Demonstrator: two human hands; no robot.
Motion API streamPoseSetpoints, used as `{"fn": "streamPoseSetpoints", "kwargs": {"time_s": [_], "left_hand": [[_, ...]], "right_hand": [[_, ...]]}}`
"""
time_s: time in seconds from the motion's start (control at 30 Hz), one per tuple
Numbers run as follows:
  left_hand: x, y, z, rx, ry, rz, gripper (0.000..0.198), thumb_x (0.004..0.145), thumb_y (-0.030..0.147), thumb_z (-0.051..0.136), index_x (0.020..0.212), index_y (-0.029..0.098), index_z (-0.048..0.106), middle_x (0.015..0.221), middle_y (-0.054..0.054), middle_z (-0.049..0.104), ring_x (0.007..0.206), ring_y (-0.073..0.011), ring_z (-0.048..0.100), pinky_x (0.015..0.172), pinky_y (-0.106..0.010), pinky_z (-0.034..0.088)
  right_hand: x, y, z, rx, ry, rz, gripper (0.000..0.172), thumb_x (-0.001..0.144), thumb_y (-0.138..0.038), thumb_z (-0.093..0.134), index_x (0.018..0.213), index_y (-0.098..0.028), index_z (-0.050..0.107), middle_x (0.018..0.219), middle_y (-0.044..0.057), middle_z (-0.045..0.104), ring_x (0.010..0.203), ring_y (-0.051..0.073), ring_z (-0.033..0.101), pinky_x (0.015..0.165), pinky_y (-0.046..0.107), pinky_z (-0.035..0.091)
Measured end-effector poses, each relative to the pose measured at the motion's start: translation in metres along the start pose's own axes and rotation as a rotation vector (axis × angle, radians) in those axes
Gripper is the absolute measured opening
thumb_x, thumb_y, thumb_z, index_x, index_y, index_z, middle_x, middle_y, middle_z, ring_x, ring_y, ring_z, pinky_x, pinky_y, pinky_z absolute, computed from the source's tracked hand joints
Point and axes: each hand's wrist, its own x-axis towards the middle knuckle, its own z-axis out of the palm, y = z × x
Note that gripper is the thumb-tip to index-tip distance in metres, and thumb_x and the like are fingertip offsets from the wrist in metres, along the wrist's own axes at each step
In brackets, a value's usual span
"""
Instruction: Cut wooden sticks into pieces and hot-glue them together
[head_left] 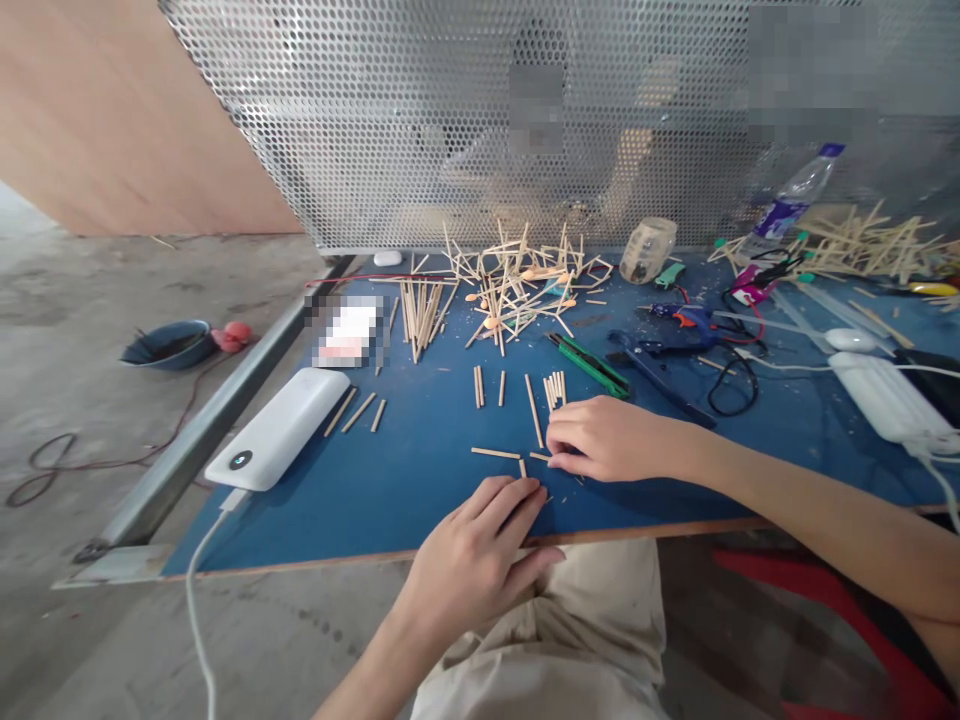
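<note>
My left hand rests at the table's front edge, its fingertips on a short stick that stands partly out from under them. My right hand has its fingers pressed together on a small stick at the thumb side. Left of that lies a horizontal stick. A longer stick slants just beyond the right fingers, beside a small bundle of short sticks. Farther back are a pair of sticks and a single one.
On the blue table lie a white power bank, three short sticks, a green cutter, blue pliers and a blue glue gun. Stick piles, a jar and a bottle stand near the mesh panel.
</note>
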Motion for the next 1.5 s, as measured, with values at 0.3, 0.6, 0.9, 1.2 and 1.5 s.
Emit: {"fn": "streamPoseSetpoints", "kwargs": {"time_s": [0.3,0.6,0.9,1.2,1.5], "left_hand": [[0.002,0.0,-0.001,-0.023,0.084,0.028,0.04,0.091,0.031,0.066,0.123,0.008,0.065,0.119,-0.014,0.069,0.108,-0.029,0.063,0.09,-0.041,0.06],[0.0,-0.003,0.002,-0.047,0.045,0.017,0.041,0.091,0.031,0.067,0.126,0.011,0.063,0.123,-0.014,0.067,0.112,-0.0292,0.061,0.095,-0.043,0.058],[0.011,-0.007,-0.02,-0.072,-0.043,-0.248,0.052,0.095,0.043,0.061,0.141,0.022,0.05,0.144,-0.012,0.053,0.128,-0.029,0.051,0.104,-0.049,0.048],[0.021,-0.018,-0.017,0.103,-0.118,-0.268,0.066,0.093,0.06,0.055,0.145,0.021,0.047,0.141,-0.013,0.054,0.128,-0.0335,0.049,0.101,-0.053,0.047],[0.009,-0.02,-0.014,0.008,-0.063,-0.272,0.049,0.1,0.038,0.053,0.144,0.019,0.047,0.142,-0.011,0.053,0.13,-0.0281,0.048,0.109,-0.048,0.045]], "right_hand": [[0.009,-0.004,-0.005,-0.058,-0.051,-0.025,0.025,0.1,-0.035,0.051,0.088,-0.017,0.062,0.088,0.004,0.067,0.083,0.018,0.062,0.07,0.031,0.038],[0.021,0.013,-0.025,-0.126,0.061,0.202,0.02,0.097,-0.035,0.054,0.09,-0.02,0.067,0.089,0.003,0.07,0.077,0.017,0.062,0.062,0.029,0.033],[0.031,0.04,-0.025,-0.06,-0.07,-0.175,0.017,0.095,-0.022,0.059,0.108,-0.023,0.069,0.105,0.006,0.063,0.098,0.021,0.057,0.088,0.035,0.041],[0.036,0.044,-0.015,0.072,-0.019,-0.2,0.017,0.099,-0.027,0.055,0.092,-0.021,0.07,0.098,0.005,0.062,0.092,0.017,0.055,0.084,0.031,0.041],[0.04,0.034,0.0,-0.121,0.068,-0.268,0.02,0.102,-0.026,0.049,0.1,-0.021,0.068,0.111,0.006,0.062,0.091,0.018,0.051,0.081,0.033,0.037]]}}
